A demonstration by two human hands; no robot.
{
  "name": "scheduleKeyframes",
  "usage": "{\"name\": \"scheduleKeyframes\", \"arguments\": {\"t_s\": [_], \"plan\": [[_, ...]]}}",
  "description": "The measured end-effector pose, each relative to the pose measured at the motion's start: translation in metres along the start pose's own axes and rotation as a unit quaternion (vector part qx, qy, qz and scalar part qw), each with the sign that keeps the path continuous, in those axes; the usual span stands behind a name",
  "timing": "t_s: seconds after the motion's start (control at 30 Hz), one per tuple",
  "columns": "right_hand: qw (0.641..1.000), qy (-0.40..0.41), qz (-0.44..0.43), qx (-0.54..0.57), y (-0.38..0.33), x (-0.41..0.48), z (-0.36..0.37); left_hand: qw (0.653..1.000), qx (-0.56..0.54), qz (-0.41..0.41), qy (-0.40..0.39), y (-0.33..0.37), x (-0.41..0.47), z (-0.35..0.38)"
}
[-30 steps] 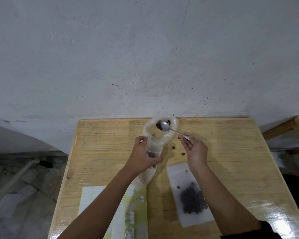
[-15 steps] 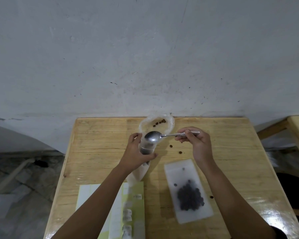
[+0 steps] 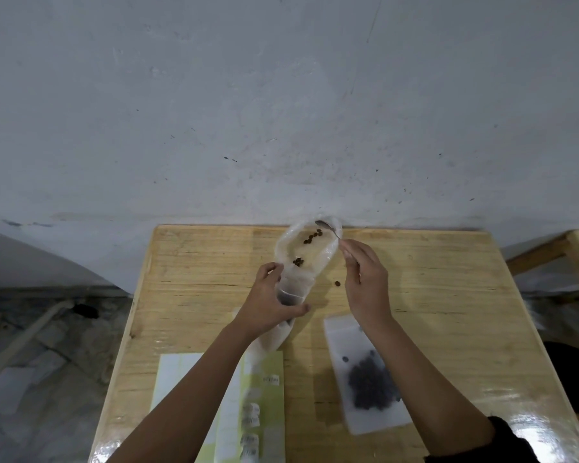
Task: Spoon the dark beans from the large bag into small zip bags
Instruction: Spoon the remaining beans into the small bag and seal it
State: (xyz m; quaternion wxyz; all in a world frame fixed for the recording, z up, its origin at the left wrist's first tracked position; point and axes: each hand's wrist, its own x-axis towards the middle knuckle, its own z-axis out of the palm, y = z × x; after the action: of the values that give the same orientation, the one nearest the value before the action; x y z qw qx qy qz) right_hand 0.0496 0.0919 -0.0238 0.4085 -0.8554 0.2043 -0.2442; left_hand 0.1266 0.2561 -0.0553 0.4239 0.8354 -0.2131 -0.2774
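The right hand (image 3: 368, 289) pinches the thin handle of a small silver metal spoon (image 3: 326, 226) between thumb and fingertips. The spoon's bowl reaches the far end of the large clear plastic bag (image 3: 315, 253), which lies open on the pale wooden bench (image 3: 432, 279), right up against the grey wall (image 3: 281, 128). From here I cannot tell whether the bowl carries anything. Only a scatter of dark brown beans (image 3: 311, 237) shows in that bag, one cluster just beside the spoon and another nearer the person, so I'd judge the supply close to spent. The left hand (image 3: 268, 305) is curled round a small clear zip bag (image 3: 291, 292), holding its mouth open against the near end of the large bag. Something dark sits inside it, though how full it is I cannot say. Its lower part trails down onto the bench below the hand. A stray bean (image 3: 337, 284) lies loose on the wood between the two hands. Nearer in, partly under the right forearm, a filled frosted zip bag (image 3: 368, 379) lies flat with a good heap of beans in it; whether it is sealed I cannot make out. A white and pale green sheet of labels (image 3: 221, 396) lies beneath the left forearm. So one bag looks done, one is in hand, and few spoonfuls seem left.
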Motion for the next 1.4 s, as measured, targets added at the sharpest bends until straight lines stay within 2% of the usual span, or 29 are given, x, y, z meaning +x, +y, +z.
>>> {"name": "scheduleKeyframes", "arguments": {"t_s": [0.1,0.23,0.3,0.4,0.47,0.53,0.67,0.9,1.13,1.3,1.4], "plan": [[1.0,-0.003,-0.024,0.001,0.002,-0.003,0.003,1.0,0.009,-0.002,-0.007,0.001,0.001,0.0],[1.0,0.005,-0.006,-0.005,0.01,-0.003,0.006,1.0,0.015,-0.002,-0.016,0.001,0.002,-0.001],[0.999,0.009,0.032,0.0,0.015,-0.002,0.009,1.0,0.022,0.003,-0.02,0.002,0.001,-0.001],[0.988,0.023,0.138,0.063,0.024,-0.001,0.014,0.999,0.023,0.009,-0.023,0.002,0.001,-0.001],[0.967,0.045,0.21,0.138,0.028,-0.001,0.017,0.999,0.02,0.012,-0.025,0.002,0.001,-0.001],[0.932,0.076,0.272,0.229,0.03,0.0,0.018,0.999,0.019,0.014,-0.028,0.002,0.002,-0.002],[0.862,0.107,0.352,0.35,0.029,0.001,0.015,0.999,0.015,0.019,-0.026,0.002,0.003,-0.002],[0.807,0.032,0.427,0.406,0.025,-0.009,0.016,0.999,0.006,0.035,-0.02,0.008,0.008,-0.007],[0.744,0.063,0.501,0.439,0.02,-0.013,0.019,0.998,-0.005,0.052,-0.032,0.012,0.005,-0.006],[0.745,0.087,0.497,0.437,0.023,-0.007,0.009,0.998,0.01,0.043,-0.033,0.009,0.007,-0.006],[0.761,0.097,0.48,0.425,0.023,-0.001,-0.004,0.998,0.017,0.038,-0.036,0.008,0.011,-0.007]]}}
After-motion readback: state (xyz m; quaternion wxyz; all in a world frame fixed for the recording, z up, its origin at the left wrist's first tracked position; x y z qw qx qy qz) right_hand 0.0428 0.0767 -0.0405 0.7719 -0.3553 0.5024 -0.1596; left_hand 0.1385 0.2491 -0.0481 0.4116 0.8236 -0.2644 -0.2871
